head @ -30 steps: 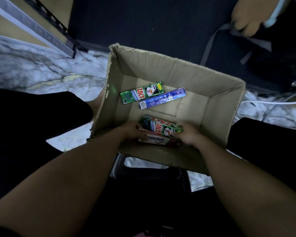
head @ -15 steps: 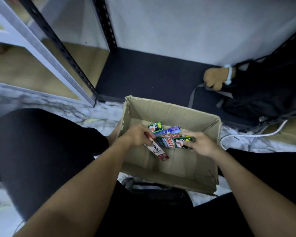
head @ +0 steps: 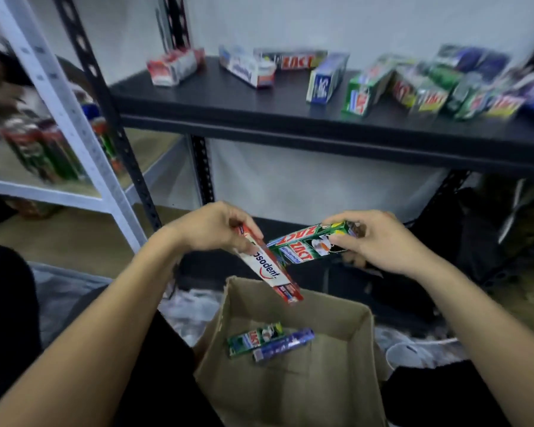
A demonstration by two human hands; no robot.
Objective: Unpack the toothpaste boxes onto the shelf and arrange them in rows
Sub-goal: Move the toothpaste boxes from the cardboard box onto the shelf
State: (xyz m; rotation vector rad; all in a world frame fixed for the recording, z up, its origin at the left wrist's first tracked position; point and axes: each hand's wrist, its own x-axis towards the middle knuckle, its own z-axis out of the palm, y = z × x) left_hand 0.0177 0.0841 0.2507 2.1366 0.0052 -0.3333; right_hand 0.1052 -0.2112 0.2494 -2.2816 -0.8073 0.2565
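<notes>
Both grips now raised above brown cardboard box (head: 330, 317), earlier down inside it. Left grip (head: 210, 226) pinches red-white Pepsodent toothpaste box (head: 269, 269); right grip (head: 379, 238) pinches green Zact toothpaste box (head: 309, 245). Small green box (head: 255, 339) and blue box (head: 284, 345) lie inside. Black metal shelf (head: 259, 118) behind holds more.

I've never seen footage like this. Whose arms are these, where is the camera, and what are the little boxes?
No robot here: a person wears a camera on the head, looking down at their own arms. The left hand grips a red-and-white toothpaste box, the right hand a green toothpaste box, both above an open cardboard carton. A small green box and a blue box lie inside it. More toothpaste boxes sit, blurred, on the black shelf ahead.
</notes>
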